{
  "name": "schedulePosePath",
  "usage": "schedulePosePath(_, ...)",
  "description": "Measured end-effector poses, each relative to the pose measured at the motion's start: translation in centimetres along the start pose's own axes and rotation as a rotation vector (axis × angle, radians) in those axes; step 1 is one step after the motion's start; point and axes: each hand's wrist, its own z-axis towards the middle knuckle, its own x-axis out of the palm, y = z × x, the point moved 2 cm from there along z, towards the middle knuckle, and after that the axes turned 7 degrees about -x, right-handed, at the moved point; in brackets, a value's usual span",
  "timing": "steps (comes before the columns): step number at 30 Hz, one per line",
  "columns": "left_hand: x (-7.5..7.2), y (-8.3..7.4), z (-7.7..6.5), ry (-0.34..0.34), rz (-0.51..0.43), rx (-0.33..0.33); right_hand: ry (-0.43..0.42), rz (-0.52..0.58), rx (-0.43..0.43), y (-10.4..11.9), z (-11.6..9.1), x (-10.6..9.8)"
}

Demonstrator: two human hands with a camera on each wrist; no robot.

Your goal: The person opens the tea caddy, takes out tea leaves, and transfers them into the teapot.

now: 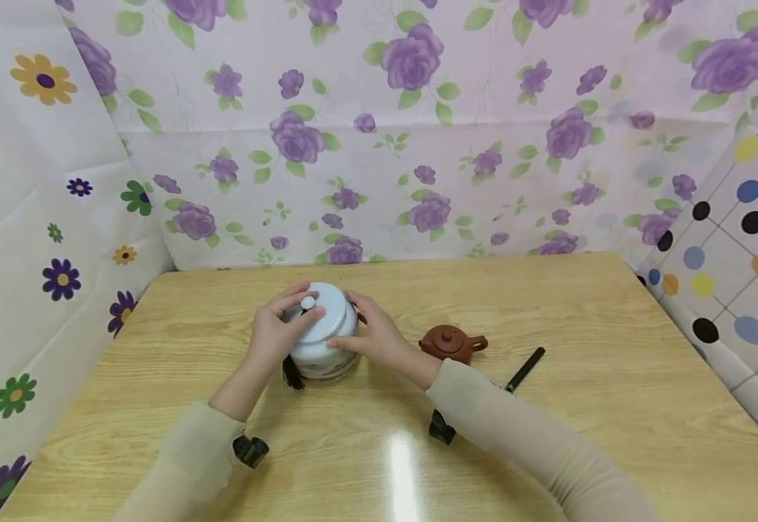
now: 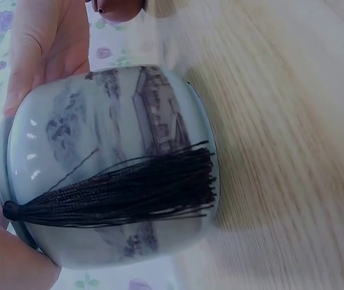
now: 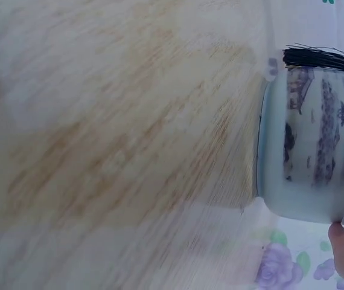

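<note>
A pale porcelain jar [image 2: 117, 115] with a grey landscape painting stands on the table, its light blue lid [image 1: 333, 308] on top. From the lid's round knob [image 1: 308, 302] a black tassel [image 2: 124, 187] hangs down the jar's side. My left hand [image 1: 275, 326] is over the lid, thumb and fingers bent around the knob. My right hand [image 1: 375, 333] grips the jar from the right, thumb at the front of its shoulder and fingers toward the back, partly hidden. In the right wrist view, a finger lies against the jar's side near its painted wall.
A reddish-brown clay teapot [image 1: 447, 344] sits just beyond my right forearm, handle toward the right. Beside it lies a slim black stick-like object [image 1: 525, 370], its near end partly covered by my sleeve. Flowered cloth [image 1: 418, 145] hangs behind the wooden table [image 1: 352, 464].
</note>
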Motion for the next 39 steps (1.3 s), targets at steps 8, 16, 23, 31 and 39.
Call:
schedulePosePath(8,-0.1,0.6,0.1,0.027,0.015,0.034,0.038,-0.282,-0.177,-0.1,-0.3,-0.3)
schedulePosePath(16,0.5,1.4,0.4,-0.038,-0.066,0.049,0.055,-0.466,-0.309,0.2,-0.5,-1.0)
schedulePosePath(23,0.7,1.4,0.1,-0.105,-0.064,0.134,-0.004,-0.479,-0.447,0.3,-0.4,-1.4)
schedulePosePath(31,0.5,1.0,0.3,-0.125,-0.037,0.143,-0.042,-0.436,-0.504,0.4,-0.1,-1.3)
schedulePosePath(39,0.3,1.3,0.2,-0.1,0.012,0.099,-0.013,-0.405,-0.427,-0.1,-0.2,-0.8)
